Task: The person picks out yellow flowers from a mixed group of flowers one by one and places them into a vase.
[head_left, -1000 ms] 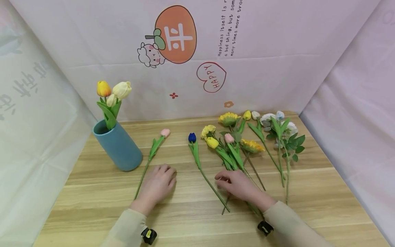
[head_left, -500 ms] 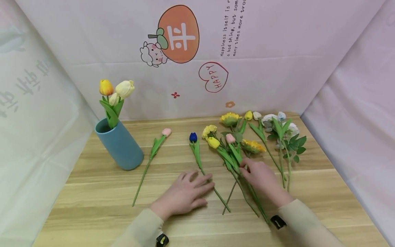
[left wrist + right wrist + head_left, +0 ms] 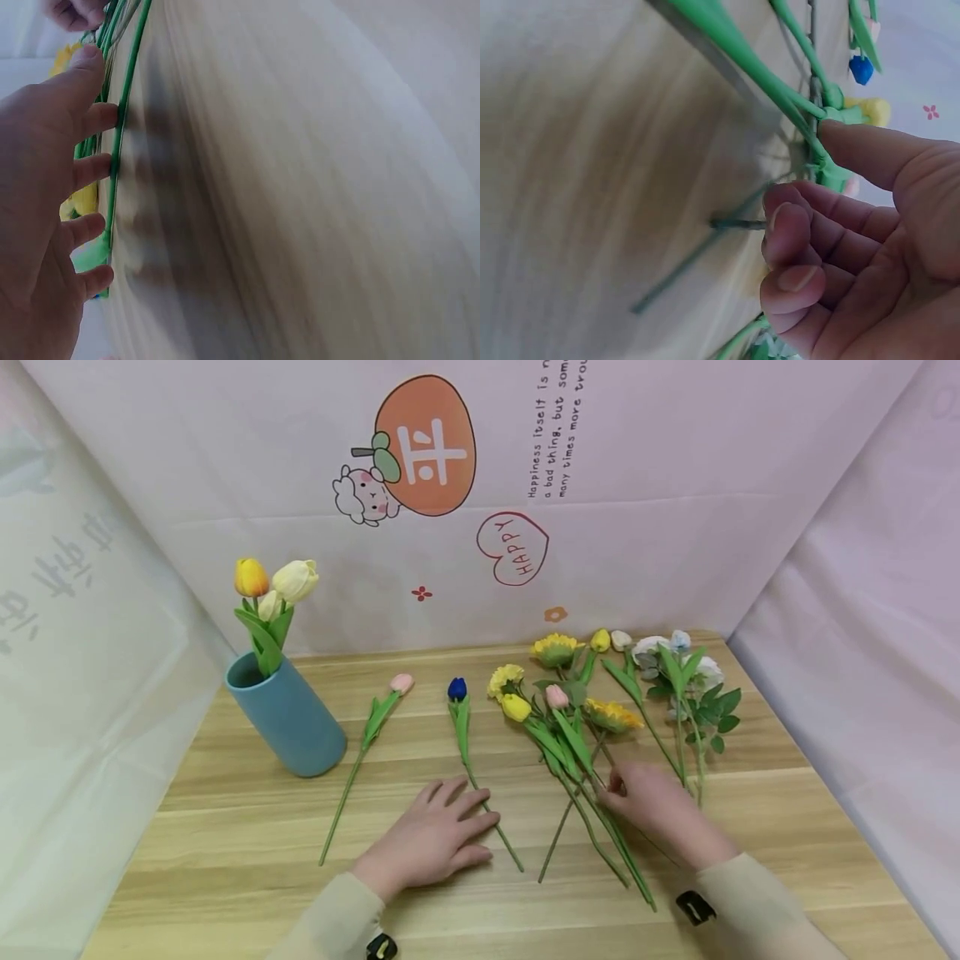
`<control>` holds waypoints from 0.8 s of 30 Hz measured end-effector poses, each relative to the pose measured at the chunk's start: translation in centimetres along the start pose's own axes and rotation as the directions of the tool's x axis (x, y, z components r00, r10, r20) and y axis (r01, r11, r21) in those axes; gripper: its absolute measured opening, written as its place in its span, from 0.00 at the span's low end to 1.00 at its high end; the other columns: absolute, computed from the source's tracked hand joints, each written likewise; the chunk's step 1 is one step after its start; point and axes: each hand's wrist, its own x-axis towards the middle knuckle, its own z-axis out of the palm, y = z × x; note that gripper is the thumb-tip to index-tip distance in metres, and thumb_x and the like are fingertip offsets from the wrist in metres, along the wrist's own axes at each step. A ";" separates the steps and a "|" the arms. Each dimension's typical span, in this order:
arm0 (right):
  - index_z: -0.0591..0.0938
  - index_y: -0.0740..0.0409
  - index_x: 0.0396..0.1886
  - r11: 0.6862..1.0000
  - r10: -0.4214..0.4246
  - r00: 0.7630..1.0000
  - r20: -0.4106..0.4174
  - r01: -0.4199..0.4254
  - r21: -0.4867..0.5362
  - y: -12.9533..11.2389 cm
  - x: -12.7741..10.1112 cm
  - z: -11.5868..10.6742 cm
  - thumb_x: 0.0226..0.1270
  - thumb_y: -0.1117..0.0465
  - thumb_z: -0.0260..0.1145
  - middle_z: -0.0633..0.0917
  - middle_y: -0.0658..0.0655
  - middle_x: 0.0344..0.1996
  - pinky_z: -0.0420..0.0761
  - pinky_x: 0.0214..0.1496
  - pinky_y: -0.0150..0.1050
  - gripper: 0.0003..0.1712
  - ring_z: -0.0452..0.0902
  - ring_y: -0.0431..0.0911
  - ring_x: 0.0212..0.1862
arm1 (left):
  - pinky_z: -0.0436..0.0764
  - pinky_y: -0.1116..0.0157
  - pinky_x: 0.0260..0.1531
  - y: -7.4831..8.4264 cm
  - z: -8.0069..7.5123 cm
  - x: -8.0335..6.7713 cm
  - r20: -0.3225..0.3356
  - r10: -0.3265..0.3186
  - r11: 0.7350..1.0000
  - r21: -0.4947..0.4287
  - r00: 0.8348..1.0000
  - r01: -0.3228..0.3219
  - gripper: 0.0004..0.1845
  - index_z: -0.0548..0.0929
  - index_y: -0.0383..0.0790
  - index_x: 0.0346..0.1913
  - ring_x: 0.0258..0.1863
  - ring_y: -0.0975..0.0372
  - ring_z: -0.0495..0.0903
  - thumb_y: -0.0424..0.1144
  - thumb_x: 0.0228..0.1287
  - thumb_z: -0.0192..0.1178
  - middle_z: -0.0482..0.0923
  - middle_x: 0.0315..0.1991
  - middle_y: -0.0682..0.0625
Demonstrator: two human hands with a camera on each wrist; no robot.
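Resting flat, the left hand [image 3: 433, 841] touches one blue tulip [image 3: 472, 760]; right hand [image 3: 654, 808] pinches one stem [image 3: 600, 752].

Bench [image 3: 225, 893], free room: bare wood ran along the near edge and across the near-left corner, wide enough for a hand.

Obstacles: a blue vase [image 3: 288, 718] stood near the left edge, toward the far-left corner. A pink tulip [image 3: 367, 739] and a blue tulip [image 3: 468, 752] lay side by side at mid-bench, with an open lane between their stems. A flower heap [image 3: 600, 702] crowded the far-right part, its stems reaching toward the near edge. Backdrop sheets [image 3: 675, 527] closed the far, left and right sides.
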 end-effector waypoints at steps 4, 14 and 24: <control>0.80 0.55 0.30 1.000 -0.006 1.000 0.011 0.006 -0.019 0.1 0.0 0.7 0.67 0.54 0.71 0.82 0.48 0.24 0.76 0.28 0.42 0.11 0.74 0.42 0.25 | 0.62 0.39 0.71 -0.7 -0.4 -0.9 -0.008 -0.031 0.999 -0.015 0.999 0.031 0.29 0.77 0.56 0.70 0.75 0.43 0.62 0.65 0.77 0.46 0.67 0.75 0.50; 0.82 0.57 0.32 0.998 0.005 0.999 -0.052 -0.002 0.058 -0.2 -0.2 1.0 0.70 0.63 0.62 0.80 0.49 0.21 0.69 0.23 0.39 0.06 0.68 0.43 0.20 | 0.69 0.42 0.68 -2.6 -1.2 -3.0 -0.074 -0.121 0.993 -0.011 0.990 0.120 0.23 0.83 0.47 0.63 0.69 0.44 0.71 0.56 0.75 0.57 0.77 0.66 0.46; 0.83 0.57 0.41 0.912 0.032 0.998 0.056 -0.052 0.407 -1.6 0.2 1.1 0.76 0.55 0.64 0.78 0.52 0.15 0.71 0.18 0.37 0.10 0.72 0.44 0.16 | 0.80 0.51 0.58 -3.2 -1.8 -3.1 -0.186 -0.173 0.983 0.027 0.967 0.181 0.14 0.87 0.41 0.51 0.55 0.49 0.81 0.45 0.69 0.67 0.84 0.55 0.44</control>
